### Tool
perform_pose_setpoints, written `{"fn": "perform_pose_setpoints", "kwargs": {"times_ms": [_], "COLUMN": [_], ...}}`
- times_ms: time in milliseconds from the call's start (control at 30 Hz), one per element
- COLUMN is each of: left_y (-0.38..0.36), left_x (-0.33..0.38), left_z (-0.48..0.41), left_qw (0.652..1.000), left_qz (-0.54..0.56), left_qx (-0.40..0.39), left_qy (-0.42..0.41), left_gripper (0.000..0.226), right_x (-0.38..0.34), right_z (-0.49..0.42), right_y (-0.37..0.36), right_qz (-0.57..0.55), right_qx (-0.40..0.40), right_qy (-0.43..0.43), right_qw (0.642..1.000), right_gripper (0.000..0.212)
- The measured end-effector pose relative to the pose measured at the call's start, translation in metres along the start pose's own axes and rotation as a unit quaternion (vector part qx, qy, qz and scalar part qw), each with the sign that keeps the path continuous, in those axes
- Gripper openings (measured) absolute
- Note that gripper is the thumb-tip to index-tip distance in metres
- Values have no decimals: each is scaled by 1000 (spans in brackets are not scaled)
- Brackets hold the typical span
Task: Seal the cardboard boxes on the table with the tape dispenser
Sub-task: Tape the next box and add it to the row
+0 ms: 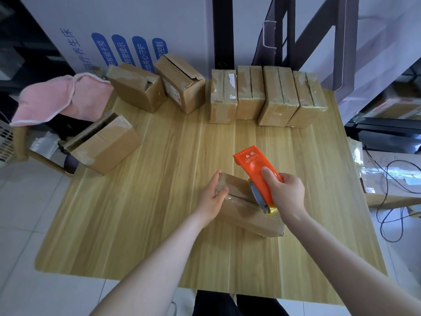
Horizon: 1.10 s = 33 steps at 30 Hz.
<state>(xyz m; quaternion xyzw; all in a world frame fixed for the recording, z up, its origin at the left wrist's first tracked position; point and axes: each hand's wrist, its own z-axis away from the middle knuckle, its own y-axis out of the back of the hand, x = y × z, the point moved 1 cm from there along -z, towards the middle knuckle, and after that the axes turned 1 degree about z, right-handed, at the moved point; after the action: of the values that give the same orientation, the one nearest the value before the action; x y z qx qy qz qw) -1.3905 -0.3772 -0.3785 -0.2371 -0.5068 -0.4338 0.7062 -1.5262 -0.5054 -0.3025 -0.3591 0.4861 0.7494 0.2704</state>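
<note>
Since the left hand (215,197) clasps the cardboard box (246,213) only lightly between thumb and fingers (216,179), it may skid beneath them on the slick wood-grain desk (159,224). The right hand (288,195), fingers wrapped round the hard orange plastic tape dispenser (257,176) on the glossy seam, could then lay tape crooked.

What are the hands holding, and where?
The right hand grips the tape dispenser around its near half; the left hand holds the cardboard box at its far end.
</note>
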Motion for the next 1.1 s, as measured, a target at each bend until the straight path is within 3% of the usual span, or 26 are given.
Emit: {"fn": "perform_pose_setpoints", "kwargs": {"times_ms": [100,300,367,467,533,600,633,700,800,867,1100], "left_y": [1,-6,-8,-9,-9,-9,-10,-14,-21,-24,-8], "left_x": [0,1,-4,-7,-7,0,5,12,12,11,38], "left_z": [-3,7,14,28,37,45,46,40,25,17,-40], "left_qw": [998,993,980,931,910,900,891,875,804,788,806], "left_qz": [47,89,123,164,88,-88,-178,-355,-574,-604,-585], "left_qx": [4,62,148,318,396,427,414,304,126,105,89], "left_qy": [48,46,54,77,87,4,-57,-128,-95,-58,-2], "left_gripper": [56,38,38,41,59,72,72,68,70,68,72], "right_x": [2,-9,-12,-12,-10,-9,-8,-6,-4,-4,-26], "right_z": [2,-6,-11,-18,-22,-25,-27,-30,-33,-37,-51], "right_y": [0,2,7,18,25,29,30,31,29,27,11], "right_qz": [2,0,-26,-72,-87,-85,-79,-81,-88,-91,-127], "right_qx": [2,-21,-9,20,23,17,13,3,-19,-35,-48], "right_qy": [10,16,27,24,15,15,16,15,15,17,9], "right_qw": [1000,1000,999,997,996,996,997,997,996,995,991], "right_gripper": [53,52,50,45,48,51,52,52,48,47,43]}}
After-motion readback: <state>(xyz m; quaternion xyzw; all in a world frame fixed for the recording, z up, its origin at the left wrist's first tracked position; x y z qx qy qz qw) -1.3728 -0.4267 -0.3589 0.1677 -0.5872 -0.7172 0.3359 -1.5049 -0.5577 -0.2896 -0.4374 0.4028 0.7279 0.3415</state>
